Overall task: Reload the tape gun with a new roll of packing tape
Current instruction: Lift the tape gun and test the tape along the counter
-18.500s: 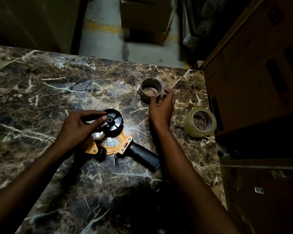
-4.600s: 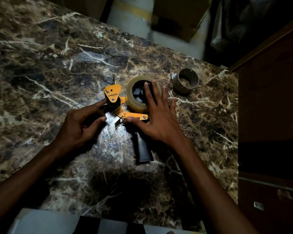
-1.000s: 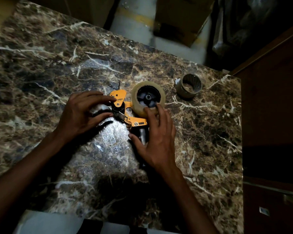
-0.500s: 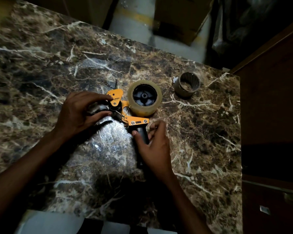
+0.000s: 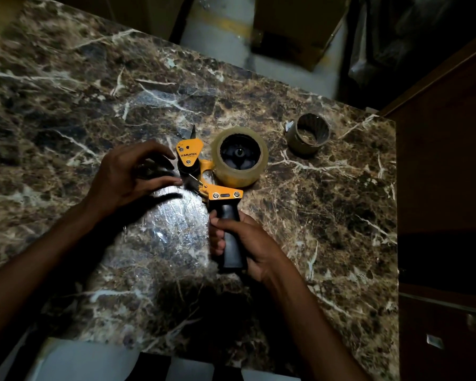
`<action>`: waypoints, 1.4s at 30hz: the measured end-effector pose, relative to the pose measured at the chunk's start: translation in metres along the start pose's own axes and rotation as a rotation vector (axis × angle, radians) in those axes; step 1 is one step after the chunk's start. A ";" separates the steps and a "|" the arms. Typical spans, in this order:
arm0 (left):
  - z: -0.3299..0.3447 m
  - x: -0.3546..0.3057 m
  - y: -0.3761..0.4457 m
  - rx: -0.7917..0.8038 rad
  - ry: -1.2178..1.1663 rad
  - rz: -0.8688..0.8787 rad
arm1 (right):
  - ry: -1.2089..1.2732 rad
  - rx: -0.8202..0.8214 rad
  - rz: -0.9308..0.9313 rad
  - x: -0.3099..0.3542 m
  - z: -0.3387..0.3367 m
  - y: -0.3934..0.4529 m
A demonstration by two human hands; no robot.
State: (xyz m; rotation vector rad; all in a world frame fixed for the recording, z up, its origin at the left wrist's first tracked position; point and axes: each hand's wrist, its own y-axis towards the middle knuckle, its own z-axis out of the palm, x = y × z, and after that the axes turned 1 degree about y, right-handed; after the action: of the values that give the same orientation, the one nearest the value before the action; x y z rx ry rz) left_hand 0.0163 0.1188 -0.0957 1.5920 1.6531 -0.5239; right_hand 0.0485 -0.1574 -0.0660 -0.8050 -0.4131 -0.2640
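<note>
An orange tape gun (image 5: 190, 153) lies flat on the marble table (image 5: 335, 215). A new roll of clear packing tape (image 5: 241, 179) sits on its black hub. My right hand (image 5: 254, 243) grips the black handle (image 5: 230, 240), which points toward me. My left hand (image 5: 121, 177) is at the gun's front by the black roller, its thumb and fingers curled round what looks like the loose tape end. The serrated blade shows just right of my left thumb. An empty cardboard core (image 5: 307, 145) stands at the back right, apart from the gun.
A dark wooden cabinet (image 5: 445, 188) runs along the table's right edge. Beyond the far edge, cardboard boxes (image 5: 294, 26) stand on the grey floor. A pale surface (image 5: 80, 361) shows below the near edge.
My right hand left the roll, slid down and closed round the handle. My left hand stayed at the roller end. The gun has barely shifted.
</note>
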 end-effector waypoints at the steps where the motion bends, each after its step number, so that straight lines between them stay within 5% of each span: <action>1: -0.004 0.004 0.000 0.018 -0.020 -0.020 | -0.020 -0.012 -0.013 -0.002 -0.001 -0.001; 11: -0.010 -0.008 -0.001 0.087 -0.002 -0.015 | -0.159 -0.105 -0.129 0.002 -0.007 -0.013; 16: -0.006 -0.016 -0.002 0.033 -0.091 -0.147 | -0.268 -0.128 -0.175 0.006 -0.008 -0.022; 22: -0.007 -0.002 0.003 0.032 0.397 0.414 | -0.353 -0.140 -0.249 0.011 -0.006 -0.032; 25: -0.005 0.005 0.000 -0.001 0.468 0.555 | -0.392 -0.135 -0.276 0.009 -0.007 -0.033; 42: -0.019 0.016 -0.013 0.193 0.467 0.546 | -0.490 -0.133 -0.299 0.001 -0.014 -0.041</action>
State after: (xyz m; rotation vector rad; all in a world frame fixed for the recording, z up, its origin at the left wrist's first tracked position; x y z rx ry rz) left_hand 0.0006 0.1418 -0.0990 2.3350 1.4094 -0.0214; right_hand 0.0375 -0.1953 -0.0478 -0.9380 -0.9897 -0.3756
